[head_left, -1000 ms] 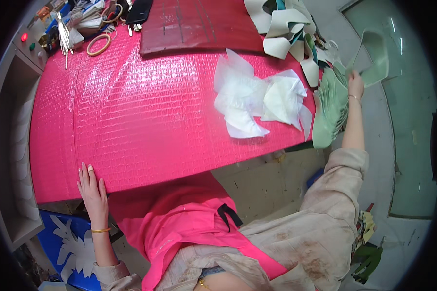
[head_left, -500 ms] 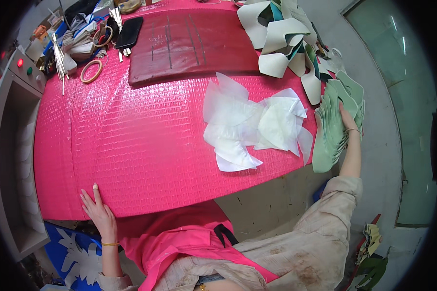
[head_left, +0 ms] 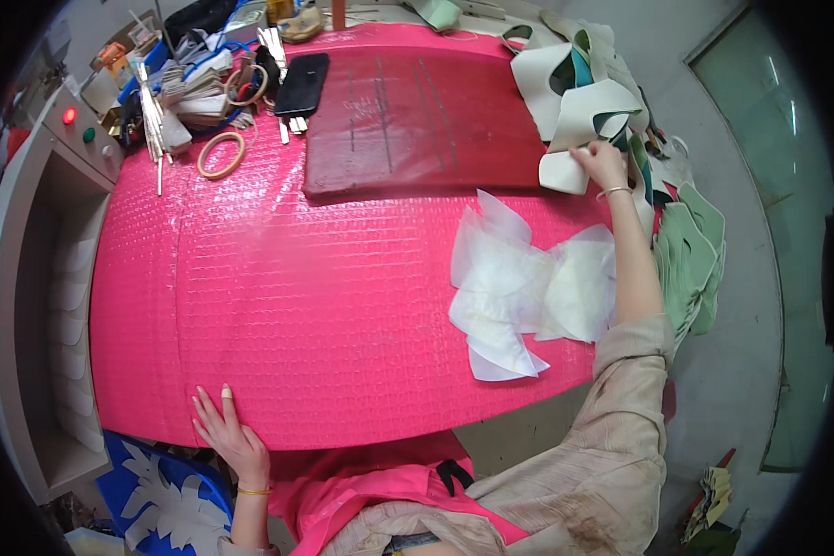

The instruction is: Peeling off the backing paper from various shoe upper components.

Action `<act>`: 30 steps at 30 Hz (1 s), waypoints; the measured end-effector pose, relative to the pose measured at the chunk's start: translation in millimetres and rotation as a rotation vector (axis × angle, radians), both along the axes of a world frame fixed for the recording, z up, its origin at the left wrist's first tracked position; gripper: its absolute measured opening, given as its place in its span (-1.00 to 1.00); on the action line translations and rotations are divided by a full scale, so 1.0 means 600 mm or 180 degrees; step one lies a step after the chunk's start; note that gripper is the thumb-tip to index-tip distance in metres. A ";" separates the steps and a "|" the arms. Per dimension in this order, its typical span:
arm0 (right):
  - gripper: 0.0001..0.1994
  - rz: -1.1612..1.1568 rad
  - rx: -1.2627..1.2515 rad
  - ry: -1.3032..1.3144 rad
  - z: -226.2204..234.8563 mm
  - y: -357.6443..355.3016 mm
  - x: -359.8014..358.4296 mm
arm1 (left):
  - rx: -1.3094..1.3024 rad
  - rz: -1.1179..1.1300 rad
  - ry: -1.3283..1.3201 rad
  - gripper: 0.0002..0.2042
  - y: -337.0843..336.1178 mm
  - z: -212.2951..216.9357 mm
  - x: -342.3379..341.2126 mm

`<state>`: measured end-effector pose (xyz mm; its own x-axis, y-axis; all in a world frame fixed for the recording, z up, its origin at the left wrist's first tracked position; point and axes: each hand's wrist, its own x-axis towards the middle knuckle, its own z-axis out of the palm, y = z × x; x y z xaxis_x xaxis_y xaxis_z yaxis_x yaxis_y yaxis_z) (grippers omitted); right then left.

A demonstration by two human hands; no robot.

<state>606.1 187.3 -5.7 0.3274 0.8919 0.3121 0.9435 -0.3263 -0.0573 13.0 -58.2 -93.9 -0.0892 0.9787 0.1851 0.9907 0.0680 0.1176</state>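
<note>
My left hand (head_left: 233, 440) lies with fingers spread on the near edge of the pink table cover (head_left: 343, 352), holding nothing. At the far right, my right hand (head_left: 606, 167) is closed on the end of a white curved piece (head_left: 562, 173), its thumb and fingers pinching it. This piece belongs to a loose heap of white pieces (head_left: 539, 88), some showing a teal lining. Below my right forearm, thin translucent white sheets (head_left: 500, 278) overlap on the cover. Pale green flat pieces (head_left: 686, 264) stand stacked at the right edge, partly behind my arm.
A dark red board (head_left: 417, 120) lies at the back, beside a black phone (head_left: 302, 85). Tape rings (head_left: 222, 156) and assorted tools crowd the far left. A grey cabinet with an open compartment (head_left: 42, 306) borders the left side; a blue bin (head_left: 204, 491) holds white scraps below.
My right hand has left the green stack and moved up and left onto the white pieces, closing on one. My left hand stays on the table edge; the view has shifted.
</note>
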 end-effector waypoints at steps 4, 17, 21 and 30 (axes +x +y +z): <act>-0.81 0.1191 0.1459 0.4211 0.106 0.094 -0.075 | 0.0000 0.0026 0.0010 -0.44 -0.001 0.007 0.001; -0.70 0.3301 -0.0873 0.1508 0.009 0.075 -0.536 | 0.0055 -0.0679 -0.1505 -0.50 0.028 0.057 0.005; -0.76 0.3243 -0.0798 0.1320 0.011 0.039 -0.545 | 0.0303 -0.1575 -0.1841 -0.49 0.099 0.097 0.066; -0.77 0.1695 0.1791 0.1080 0.082 0.005 -0.397 | 0.1722 -0.2003 -0.0950 -0.54 0.322 0.173 0.290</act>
<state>367.7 190.2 43.4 0.0635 0.6947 0.7165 0.8656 0.3190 -0.3860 187.1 134.8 9.7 0.3184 0.6475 0.6923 0.7485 -0.6199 0.2355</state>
